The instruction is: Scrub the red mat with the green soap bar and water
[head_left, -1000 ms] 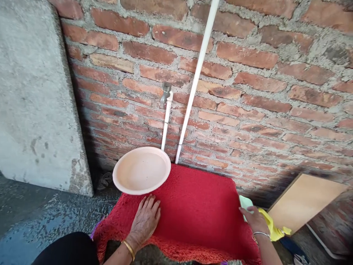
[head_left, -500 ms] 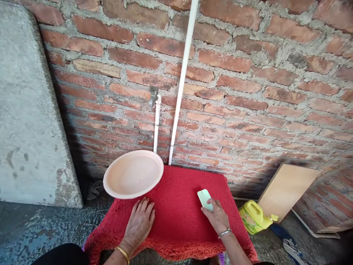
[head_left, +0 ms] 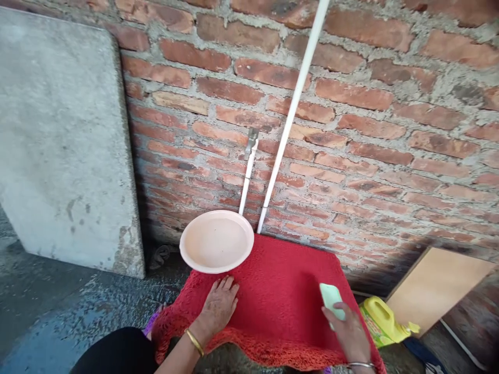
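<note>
A red cloth (head_left: 280, 296) with a lacy edge is draped over a low table or stool. My left hand (head_left: 220, 304) rests flat on its left part, fingers stretched out and holding nothing, just in front of a pale pink basin (head_left: 216, 241). Over the right part of the cloth, my right hand (head_left: 349, 327) grips a flat, pale green scrub brush (head_left: 330, 296) between thumb and fingers. The brush looks raised off the cloth, with a shadow to its left. Its underside is hidden.
A yellow jug (head_left: 382, 319) stands on the floor at right, before a leaning tan board (head_left: 436, 291). Behind the cloth rises a brick wall (head_left: 351, 145) with white pipes (head_left: 292, 114) and a tap (head_left: 252, 139). A grey slab (head_left: 66, 140) leans at left above wet floor.
The view has swung left, so things sit farther right. My right hand has lifted the brush and moved it toward the cloth's right edge. My left hand remains on the cloth.
</note>
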`<action>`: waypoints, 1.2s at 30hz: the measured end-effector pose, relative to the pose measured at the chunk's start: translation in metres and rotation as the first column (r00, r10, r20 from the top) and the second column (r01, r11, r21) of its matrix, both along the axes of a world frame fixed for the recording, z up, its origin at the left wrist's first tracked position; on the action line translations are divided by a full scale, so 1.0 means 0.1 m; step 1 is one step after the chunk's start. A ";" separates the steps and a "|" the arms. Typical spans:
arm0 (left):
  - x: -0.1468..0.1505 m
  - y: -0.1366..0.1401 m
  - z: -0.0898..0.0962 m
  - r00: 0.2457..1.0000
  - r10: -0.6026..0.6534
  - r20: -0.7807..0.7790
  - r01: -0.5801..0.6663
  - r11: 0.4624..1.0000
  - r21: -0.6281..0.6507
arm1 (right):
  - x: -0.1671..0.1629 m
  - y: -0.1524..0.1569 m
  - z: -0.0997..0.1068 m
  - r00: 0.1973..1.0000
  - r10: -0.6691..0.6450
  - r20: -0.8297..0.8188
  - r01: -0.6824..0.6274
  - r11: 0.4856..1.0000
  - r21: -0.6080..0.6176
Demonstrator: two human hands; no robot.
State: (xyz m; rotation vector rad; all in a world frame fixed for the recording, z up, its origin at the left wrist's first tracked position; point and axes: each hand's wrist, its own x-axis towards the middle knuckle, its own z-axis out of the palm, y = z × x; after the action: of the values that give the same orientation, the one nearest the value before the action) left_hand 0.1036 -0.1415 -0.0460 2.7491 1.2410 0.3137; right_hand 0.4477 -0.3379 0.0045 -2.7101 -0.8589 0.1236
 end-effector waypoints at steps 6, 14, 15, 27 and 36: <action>-0.47 0.10 0.44 0.988 0.057 -0.147 -0.083 0.981 -0.174 | -1.83 0.93 0.05 0.882 0.440 -0.169 -0.429 0.898 0.100; -0.84 0.32 0.35 0.918 0.343 -0.199 -0.352 0.936 -0.010 | -2.40 1.26 0.05 0.813 0.575 -0.088 -0.580 0.813 -0.052; -0.86 0.33 0.29 0.917 0.350 -0.191 -0.358 0.934 -0.009 | -2.22 1.19 0.03 0.840 0.536 -0.087 -0.542 0.837 -0.075; -0.74 0.30 0.21 0.909 0.374 -0.185 -0.381 0.925 -0.001 | -1.62 0.56 0.06 0.935 0.342 -0.088 -0.347 0.936 -0.052; -0.76 0.40 0.24 0.930 0.307 -0.201 -0.327 0.942 -0.074 | -1.98 0.53 -0.03 0.889 0.447 -0.099 -0.455 0.886 -0.084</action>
State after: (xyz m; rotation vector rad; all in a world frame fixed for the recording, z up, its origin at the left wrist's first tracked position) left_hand 0.0278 -0.1016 -0.0217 2.5289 1.7015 0.0111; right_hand 0.2496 -0.2846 0.0014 -2.5222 -1.4846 0.3791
